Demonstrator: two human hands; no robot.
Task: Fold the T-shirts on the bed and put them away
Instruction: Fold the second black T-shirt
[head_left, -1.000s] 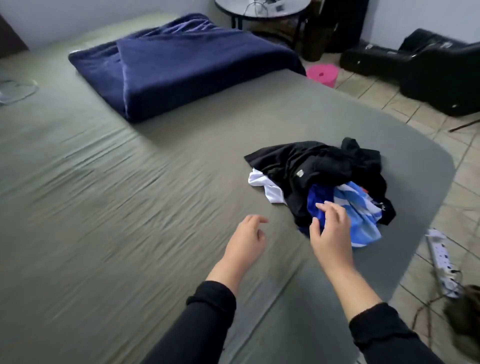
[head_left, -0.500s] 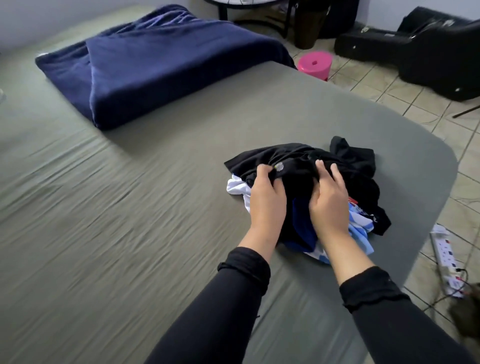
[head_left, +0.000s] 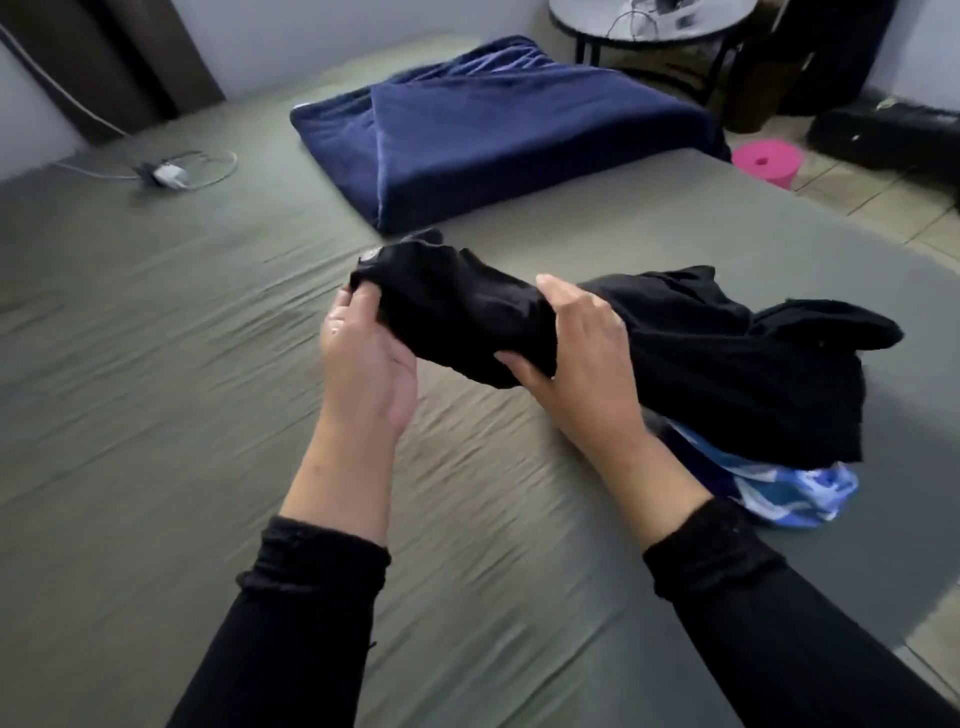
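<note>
Plainly, no brand or writing can be read here: the only mark is a small pale round tag (head_left: 370, 255) at the bunched end of the black T-shirt (head_left: 675, 353), too blurred to make out. No container with visible contents appears; a pink tub (head_left: 766, 162) stands on the tiled floor just past the far corner of the bed (head_left: 156, 415), showing only its closed top.

The left hand (head_left: 363, 364) pinches the bunched end of the black T-shirt, thumb and curled fingertips closed on the cloth beside the tag. The right hand (head_left: 576, 358) grips the same shirt further along, fingers wrapped over the top and thumb underneath. Between the two hands the shirt is pulled into a thick roll held above the sheet; its other end trails down to the right and lies over a blue-and-white patterned T-shirt (head_left: 789, 488) near the bed's right edge.

Half a second ago both hands pressed down into the heap with the black shirt still lying on it; now that shirt is raised and drawn leftward, and the white garment seen at the heap's left side is out of sight. The view has swung left too, bringing in a white charger and cable (head_left: 171, 174) on the far sheet, beside the folded navy blanket (head_left: 519, 135).
</note>
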